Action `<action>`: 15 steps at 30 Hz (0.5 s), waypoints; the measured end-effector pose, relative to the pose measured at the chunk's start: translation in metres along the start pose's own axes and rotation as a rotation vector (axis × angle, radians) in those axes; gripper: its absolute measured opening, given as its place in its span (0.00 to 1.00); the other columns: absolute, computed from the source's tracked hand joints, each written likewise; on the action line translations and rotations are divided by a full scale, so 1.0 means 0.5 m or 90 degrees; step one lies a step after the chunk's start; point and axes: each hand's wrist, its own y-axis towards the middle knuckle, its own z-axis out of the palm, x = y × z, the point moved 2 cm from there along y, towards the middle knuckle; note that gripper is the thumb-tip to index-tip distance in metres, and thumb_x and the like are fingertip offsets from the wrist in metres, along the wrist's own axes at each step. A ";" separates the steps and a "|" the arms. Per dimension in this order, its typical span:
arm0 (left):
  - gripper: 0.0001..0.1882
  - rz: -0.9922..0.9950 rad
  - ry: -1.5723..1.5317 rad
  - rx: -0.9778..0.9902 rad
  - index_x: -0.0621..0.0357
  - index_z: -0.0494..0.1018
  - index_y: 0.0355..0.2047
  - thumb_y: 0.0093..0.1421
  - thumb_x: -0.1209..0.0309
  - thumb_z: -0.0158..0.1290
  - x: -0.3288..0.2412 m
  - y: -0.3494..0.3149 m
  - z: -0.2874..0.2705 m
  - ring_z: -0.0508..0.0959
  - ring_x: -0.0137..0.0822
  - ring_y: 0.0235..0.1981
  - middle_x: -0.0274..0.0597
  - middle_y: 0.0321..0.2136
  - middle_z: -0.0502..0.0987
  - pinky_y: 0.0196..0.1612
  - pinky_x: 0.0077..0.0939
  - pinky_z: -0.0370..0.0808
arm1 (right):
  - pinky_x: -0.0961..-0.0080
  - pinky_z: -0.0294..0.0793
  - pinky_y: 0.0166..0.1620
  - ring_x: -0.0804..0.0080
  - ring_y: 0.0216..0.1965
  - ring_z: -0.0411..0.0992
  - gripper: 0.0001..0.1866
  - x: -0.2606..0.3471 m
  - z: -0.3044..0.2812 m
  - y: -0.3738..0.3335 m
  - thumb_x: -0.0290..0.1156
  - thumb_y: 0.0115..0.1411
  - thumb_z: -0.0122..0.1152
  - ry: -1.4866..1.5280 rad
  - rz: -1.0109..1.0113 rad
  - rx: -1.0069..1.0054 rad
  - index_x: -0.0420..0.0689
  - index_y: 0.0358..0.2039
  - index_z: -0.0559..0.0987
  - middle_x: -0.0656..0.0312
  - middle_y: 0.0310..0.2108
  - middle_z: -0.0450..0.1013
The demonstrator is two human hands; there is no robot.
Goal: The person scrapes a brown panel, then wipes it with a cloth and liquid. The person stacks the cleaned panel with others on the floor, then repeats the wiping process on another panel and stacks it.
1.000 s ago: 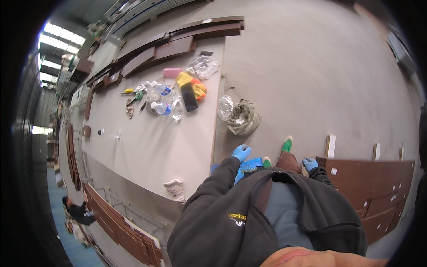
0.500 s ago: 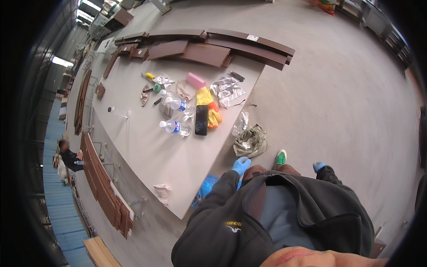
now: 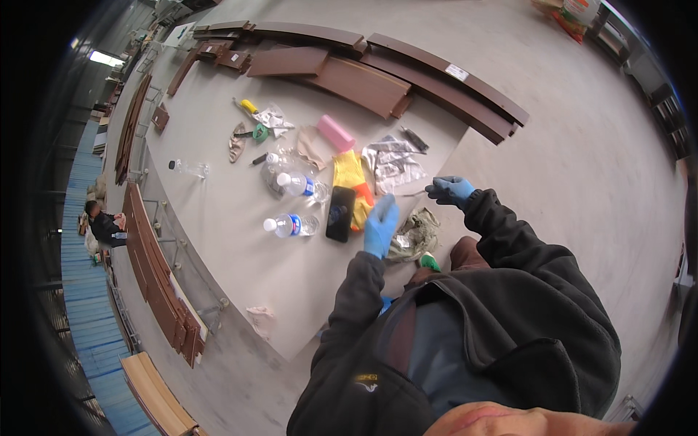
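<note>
My left hand (image 3: 381, 227), in a blue glove, is over the table's near edge beside a black phone (image 3: 340, 214) and yellow-orange work gloves (image 3: 352, 178). Its fingers are stretched out and hold nothing visible. My right hand (image 3: 452, 191), also blue-gloved, reaches in from the right with its fingers extended and slightly apart. Those fingertips are close to a thin dark stick-like piece (image 3: 416, 194) at the table edge; whether they touch it is unclear. Crumpled silvery-grey cloth (image 3: 394, 166) lies just beyond. A dark marker-like object (image 3: 414, 139) rests by that cloth.
Clear water bottles (image 3: 292, 225) stand or lie left of the phone. A pink roll (image 3: 336, 134) and green tape (image 3: 259, 132) sit farther back. Brown panels (image 3: 363, 81) line the far edge. A grey-green bag (image 3: 416, 236) is below the edge. Another person (image 3: 102, 224) is far left.
Both hands have come up and forward from beside my body to the table edge. The right hand has swung inward to the left. The view has shifted somewhat.
</note>
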 end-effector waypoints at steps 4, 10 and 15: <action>0.28 0.047 -0.071 -0.115 0.76 0.66 0.65 0.69 0.72 0.59 -0.085 0.214 -0.037 0.73 0.41 0.64 0.53 0.65 0.72 0.69 0.32 0.66 | 0.71 0.80 0.44 0.73 0.42 0.82 0.19 0.089 0.020 0.105 0.48 0.72 0.60 -0.020 0.000 -0.045 0.48 0.54 0.82 0.65 0.47 0.84; 0.32 0.029 -0.066 -0.262 0.70 0.70 0.60 0.65 0.59 0.65 -0.130 0.568 -0.111 0.78 0.35 0.49 0.45 0.52 0.78 0.55 0.29 0.75 | 0.72 0.79 0.34 0.72 0.31 0.80 0.19 0.230 0.023 0.254 0.49 0.71 0.63 0.046 0.021 -0.049 0.46 0.48 0.83 0.64 0.38 0.84; 0.35 0.021 -0.004 -0.376 0.73 0.71 0.58 0.64 0.55 0.65 -0.160 0.833 -0.174 0.79 0.36 0.48 0.46 0.50 0.80 0.55 0.32 0.76 | 0.70 0.80 0.29 0.65 0.31 0.84 0.23 0.328 0.024 0.316 0.50 0.69 0.65 0.034 0.096 -0.054 0.42 0.50 0.79 0.55 0.36 0.84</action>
